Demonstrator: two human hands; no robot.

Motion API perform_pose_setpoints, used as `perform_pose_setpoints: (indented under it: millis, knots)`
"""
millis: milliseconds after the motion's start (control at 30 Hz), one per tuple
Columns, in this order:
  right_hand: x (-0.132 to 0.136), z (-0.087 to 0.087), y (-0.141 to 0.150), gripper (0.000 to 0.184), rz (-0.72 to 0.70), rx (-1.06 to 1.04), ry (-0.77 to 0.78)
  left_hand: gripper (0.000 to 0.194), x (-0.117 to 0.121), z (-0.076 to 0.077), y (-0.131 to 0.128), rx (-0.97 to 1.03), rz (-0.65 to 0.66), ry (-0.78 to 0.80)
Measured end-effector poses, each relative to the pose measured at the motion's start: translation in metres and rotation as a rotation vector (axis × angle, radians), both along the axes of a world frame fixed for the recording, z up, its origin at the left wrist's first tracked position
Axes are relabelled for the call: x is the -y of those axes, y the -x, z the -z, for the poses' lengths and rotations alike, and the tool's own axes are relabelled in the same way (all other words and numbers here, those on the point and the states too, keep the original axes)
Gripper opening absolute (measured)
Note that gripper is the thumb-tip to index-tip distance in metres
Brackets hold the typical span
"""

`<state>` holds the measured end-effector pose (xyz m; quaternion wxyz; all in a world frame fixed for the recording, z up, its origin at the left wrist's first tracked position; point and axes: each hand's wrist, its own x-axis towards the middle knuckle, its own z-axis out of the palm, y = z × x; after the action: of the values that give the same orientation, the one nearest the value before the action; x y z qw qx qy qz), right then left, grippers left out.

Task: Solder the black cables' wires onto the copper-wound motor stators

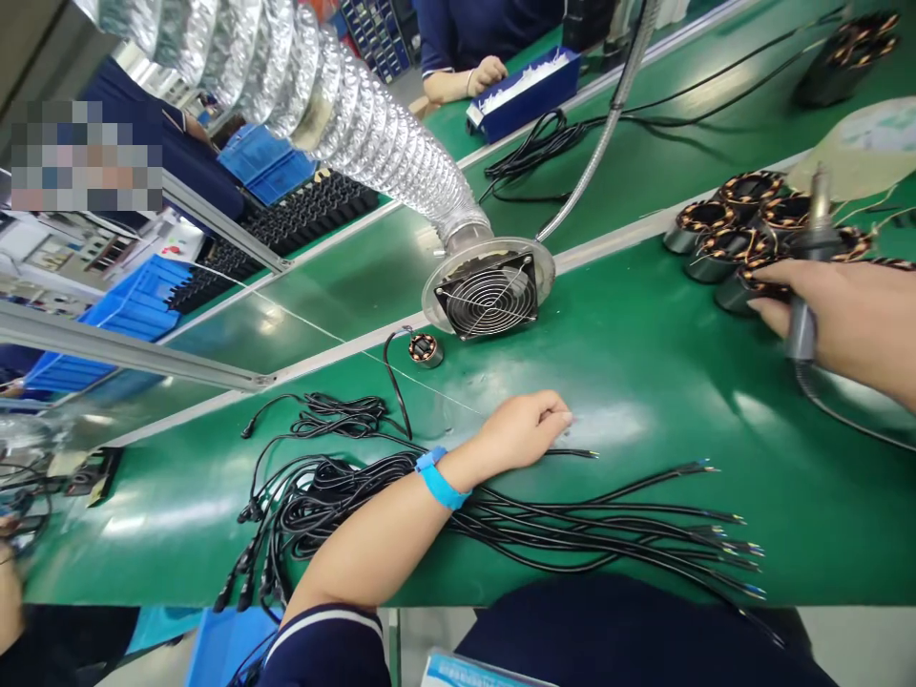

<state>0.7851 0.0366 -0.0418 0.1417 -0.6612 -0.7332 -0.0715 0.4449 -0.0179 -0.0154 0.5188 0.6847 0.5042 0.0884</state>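
Note:
My right hand (851, 315) grips a soldering iron (802, 329), its metal tip pointing up, in front of a cluster of motor stators (722, 250) with copper windings. My left hand (530, 429), fingers closed, rests low over the green table and wears a blue wrist strap (440, 479). Thin solder wire (422, 382) runs from the upper left into that hand; its end at the fingertips is barely visible. Beneath my left forearm lie several black power cables (343, 496), their stripped coloured ends (737, 549) pointing right. A single stator (426, 350) with a black lead stands beyond the hand.
A round fume extractor fan (490, 296) on a silver foil duct (386, 143) hangs over the table. Across the divider, a co-worker's hand (489, 72) is beside a blue bin (530, 95). More stators (848, 57) stand back right; another person's arm shows at lower left.

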Motion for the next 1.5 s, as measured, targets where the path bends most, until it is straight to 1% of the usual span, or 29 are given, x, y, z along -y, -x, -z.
perform_pose_setpoints:
  millis: [67, 100, 167, 267, 333, 367, 400, 467, 533, 600, 633, 700, 767, 867, 933, 1000, 1100, 1167, 1233, 1300, 1400, 1500]
  knots:
    - [-0.001, -0.005, 0.013, 0.044, -0.024, 0.067, 0.041, 0.018, -0.003, -0.001, 0.003, 0.083, -0.101, 0.09]
    - [0.002, -0.007, 0.019, 0.042, -0.085, 0.08, 0.046, 0.017, -0.005, -0.002, 0.004, 0.127, -0.164, 0.138]
    - [0.012, -0.006, 0.032, 0.038, -0.284, 0.07, 0.007, 0.013, -0.009, -0.005, 0.006, 0.211, -0.307, 0.174]
    - [0.032, -0.003, 0.055, 0.034, -0.623, 0.015, -0.104, 0.009, -0.017, -0.011, 0.009, 0.258, -0.491, 0.142]
    - [0.044, -0.005, 0.071, 0.034, -0.728, -0.037, -0.143, 0.006, -0.021, -0.013, 0.011, 0.241, -0.548, 0.153]
    - [0.048, -0.008, 0.079, 0.035, -0.745, -0.067, -0.141, 0.004, -0.022, -0.013, 0.012, 0.23, -0.55, 0.162]
    - [0.053, -0.012, 0.086, 0.038, -0.74, -0.096, -0.128, 0.005, -0.023, -0.012, 0.013, 0.221, -0.538, 0.165]
    - [0.059, -0.021, 0.098, 0.041, -0.703, -0.143, -0.088, 0.013, -0.024, -0.008, 0.013, 0.212, -0.476, 0.157]
    - [0.064, -0.027, 0.109, 0.042, -0.676, -0.159, -0.071, 0.018, -0.025, -0.004, 0.013, 0.199, -0.364, 0.166]
    - [0.067, -0.029, 0.12, 0.041, -0.684, -0.149, -0.083, 0.017, -0.025, 0.0, 0.013, 0.181, -0.247, 0.194]
    - [0.068, -0.027, 0.125, 0.041, -0.694, -0.138, -0.089, 0.016, -0.026, 0.001, 0.013, 0.177, -0.214, 0.202]
    - [0.069, -0.02, 0.133, 0.038, -0.693, -0.127, -0.085, 0.017, -0.027, 0.0, 0.013, 0.197, -0.217, 0.205]
    - [0.068, -0.011, 0.14, 0.034, -0.683, -0.161, -0.067, 0.017, -0.027, -0.003, 0.014, 0.263, -0.274, 0.228]
    - [0.066, 0.0, 0.145, 0.032, -0.68, -0.24, -0.049, 0.015, -0.027, -0.008, 0.015, 0.38, -0.31, 0.35]
    - [0.065, 0.002, 0.146, 0.032, -0.69, -0.264, -0.054, 0.015, -0.026, -0.009, 0.015, 0.432, -0.297, 0.434]
    - [0.064, 0.003, 0.147, 0.034, -0.693, -0.277, -0.076, 0.016, -0.025, -0.009, 0.015, 0.45, -0.293, 0.462]
    - [0.063, 0.006, 0.146, 0.037, -0.682, -0.293, -0.101, 0.016, -0.023, -0.008, 0.017, 0.384, -0.281, 0.365]
    - [0.063, 0.008, 0.145, 0.037, -0.669, -0.302, -0.097, 0.022, -0.023, -0.008, 0.021, 0.314, -0.209, 0.298]
    - [0.062, 0.01, 0.144, 0.035, -0.667, -0.313, -0.086, 0.026, -0.023, -0.01, 0.027, 0.275, -0.127, 0.264]
    - [0.061, 0.011, 0.144, 0.034, -0.669, -0.319, -0.08, 0.025, -0.025, -0.014, 0.034, 0.251, -0.075, 0.247]
    - [0.061, 0.011, 0.144, 0.034, -0.664, -0.325, -0.085, 0.018, -0.027, -0.02, 0.04, 0.194, -0.035, 0.21]
    - [0.063, 0.013, 0.145, 0.034, -0.662, -0.344, -0.076, 0.013, -0.026, -0.021, 0.037, 0.21, -0.06, 0.185]
